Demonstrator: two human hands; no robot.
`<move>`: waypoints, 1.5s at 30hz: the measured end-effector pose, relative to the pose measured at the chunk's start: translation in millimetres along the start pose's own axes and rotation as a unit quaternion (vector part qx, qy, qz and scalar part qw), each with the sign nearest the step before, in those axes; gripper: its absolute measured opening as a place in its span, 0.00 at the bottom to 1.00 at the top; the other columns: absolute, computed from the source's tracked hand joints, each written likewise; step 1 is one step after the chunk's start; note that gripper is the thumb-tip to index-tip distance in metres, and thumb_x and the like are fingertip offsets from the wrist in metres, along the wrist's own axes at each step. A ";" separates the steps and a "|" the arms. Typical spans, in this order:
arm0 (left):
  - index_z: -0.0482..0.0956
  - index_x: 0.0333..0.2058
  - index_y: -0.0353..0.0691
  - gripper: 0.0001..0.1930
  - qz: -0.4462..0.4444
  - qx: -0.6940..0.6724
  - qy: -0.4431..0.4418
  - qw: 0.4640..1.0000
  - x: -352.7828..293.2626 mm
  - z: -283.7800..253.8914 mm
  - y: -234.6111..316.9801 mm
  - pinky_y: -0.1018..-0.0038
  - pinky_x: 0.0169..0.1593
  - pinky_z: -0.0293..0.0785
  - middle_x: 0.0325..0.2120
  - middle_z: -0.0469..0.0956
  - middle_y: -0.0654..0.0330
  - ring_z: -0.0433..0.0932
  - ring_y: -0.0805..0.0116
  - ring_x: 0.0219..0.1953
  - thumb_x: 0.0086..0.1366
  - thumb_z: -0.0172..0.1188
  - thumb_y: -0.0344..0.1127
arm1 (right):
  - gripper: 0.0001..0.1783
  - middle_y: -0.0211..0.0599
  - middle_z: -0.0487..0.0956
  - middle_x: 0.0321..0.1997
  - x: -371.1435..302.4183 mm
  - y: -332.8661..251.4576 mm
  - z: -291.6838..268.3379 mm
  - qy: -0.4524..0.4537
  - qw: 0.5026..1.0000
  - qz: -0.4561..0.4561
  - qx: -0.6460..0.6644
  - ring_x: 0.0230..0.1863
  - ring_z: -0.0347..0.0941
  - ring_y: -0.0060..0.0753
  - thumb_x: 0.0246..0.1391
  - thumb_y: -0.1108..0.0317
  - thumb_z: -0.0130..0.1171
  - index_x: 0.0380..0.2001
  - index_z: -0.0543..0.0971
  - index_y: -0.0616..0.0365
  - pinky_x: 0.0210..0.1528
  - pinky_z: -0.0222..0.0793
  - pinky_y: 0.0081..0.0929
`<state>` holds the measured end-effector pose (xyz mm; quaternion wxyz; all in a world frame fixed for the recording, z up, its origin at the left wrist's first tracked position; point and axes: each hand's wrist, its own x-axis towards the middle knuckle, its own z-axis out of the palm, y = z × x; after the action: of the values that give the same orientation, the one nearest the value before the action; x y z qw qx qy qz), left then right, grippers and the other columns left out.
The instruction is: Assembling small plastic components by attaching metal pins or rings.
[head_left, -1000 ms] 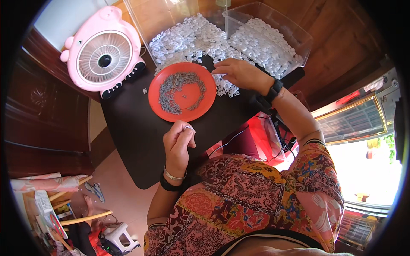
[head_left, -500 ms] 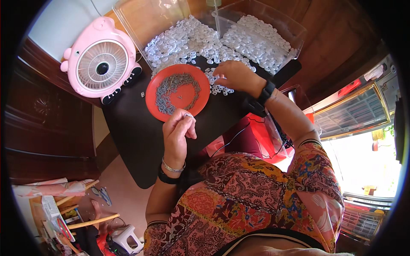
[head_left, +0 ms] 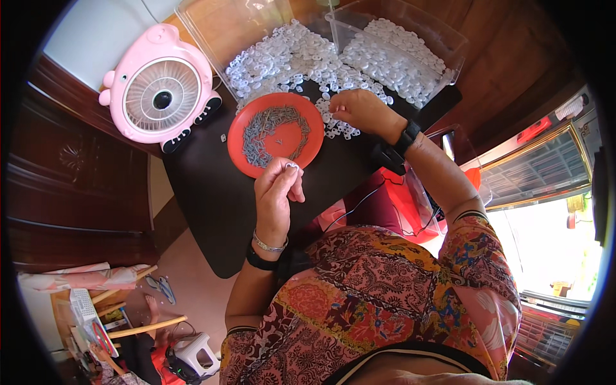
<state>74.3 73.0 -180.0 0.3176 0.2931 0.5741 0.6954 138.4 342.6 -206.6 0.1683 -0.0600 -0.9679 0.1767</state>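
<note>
My left hand (head_left: pixel 277 192) is closed in a pinch just off the near rim of a red plate (head_left: pixel 312 156). A small white plastic piece (head_left: pixel 292 165) shows between its thumb and forefinger. Grey screws (head_left: pixel 260 131) lie in a ring on the plate, with a few near its middle. Over on the right, my right hand (head_left: pixel 367 114) is over the near edge of a spread of small oval white plastic pieces with holes (head_left: pixel 343 130). Its fingers are curled together, and whatever is in them is too small or hidden to tell.
Behind the plate, two clear plastic bins (head_left: pixel 459 48) lie tipped, spilling white pieces (head_left: pixel 276 58) onto the black table (head_left: pixel 199 212). A pink pig-shaped fan (head_left: pixel 160 96) stands at the left. One loose white piece (head_left: pixel 223 137) lies between fan and plate.
The whole view has shifted slightly, moving the scene to the right. My right hand's fingers have drawn closer together above the white pieces. The left hand keeps its pinch on the white piece.
</note>
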 end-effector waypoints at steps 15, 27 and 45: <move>0.69 0.28 0.36 0.09 0.050 -0.034 0.084 0.995 9.1 -32.9 8.9 0.79 0.23 0.62 0.17 0.66 0.63 0.66 0.74 0.19 0.63 0.46 0.34 | 0.08 0.38 0.76 0.30 50.1 -84.8 30.8 -0.075 0.982 -0.153 -0.079 0.36 0.75 0.43 0.46 0.64 0.59 0.29 0.78 0.55 0.36 0.71 0.40; 0.72 0.27 0.37 0.08 0.046 -0.072 0.111 0.990 6.1 -40.4 -1.3 0.83 0.22 0.60 0.16 0.68 0.66 0.67 0.77 0.16 0.62 0.49 0.34 | 0.08 0.45 0.77 0.25 66.4 -95.4 48.4 -0.144 0.973 -0.124 -0.129 0.30 0.75 0.49 0.42 0.67 0.54 0.24 0.77 0.59 0.34 0.71 0.41; 0.72 0.26 0.37 0.09 0.030 -0.054 0.093 0.994 2.8 -34.2 -1.0 0.83 0.22 0.59 0.16 0.68 0.66 0.66 0.78 0.16 0.63 0.48 0.33 | 0.11 0.38 0.81 0.31 43.9 -75.4 24.8 -0.032 0.969 -0.072 0.234 0.30 0.78 0.31 0.49 0.74 0.58 0.38 0.79 0.62 0.37 0.73 0.25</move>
<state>46.2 54.3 -186.6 0.2571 0.2269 0.5540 0.7586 84.4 272.2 -187.7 0.1586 0.0570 -0.9062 0.3879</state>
